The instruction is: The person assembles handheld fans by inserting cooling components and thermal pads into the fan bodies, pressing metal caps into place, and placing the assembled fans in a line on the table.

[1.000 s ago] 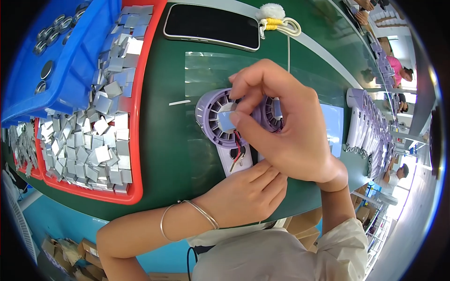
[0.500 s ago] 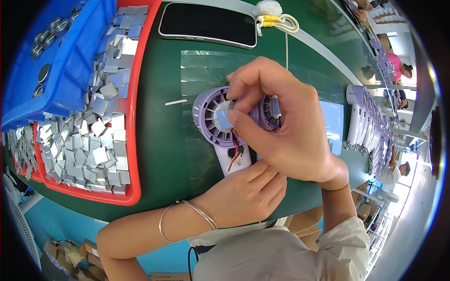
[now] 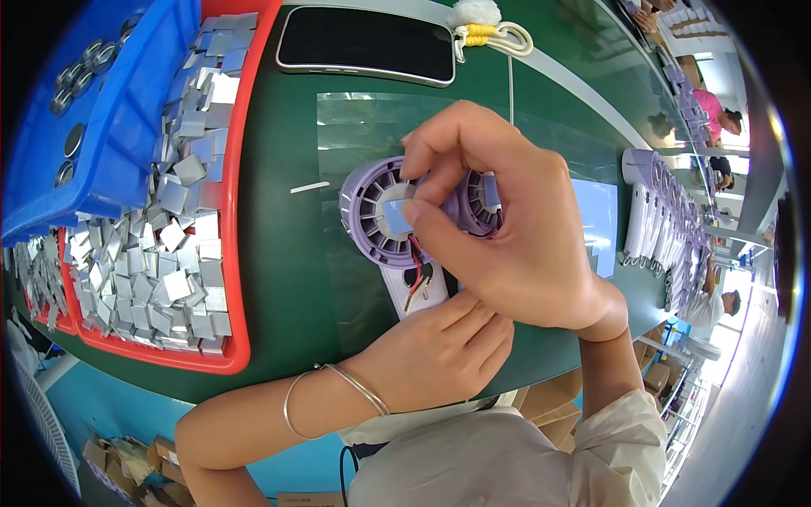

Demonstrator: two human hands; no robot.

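Observation:
A purple fan head with a white handle lies in front of me, its round hub facing up. Red and black wires come out at its lower edge. On the hub sits a small light-blue square piece. The thumb of my right hand touches the square's right edge, with the fingers curled in a pinch. My left hand is closed over the lower part of the handle, which its fingers hide. Behind my right hand a second purple fan head shows in part.
At left, a red bin holds many silver square pieces, with a blue bin of round metal parts over it. A phone and a white cord lie at the back. White-handled fans line the right; people sit beyond.
The whole view has shifted slightly, so the phone, bins and fan appear a little further left. Both hands keep nearly the same pose at the fan.

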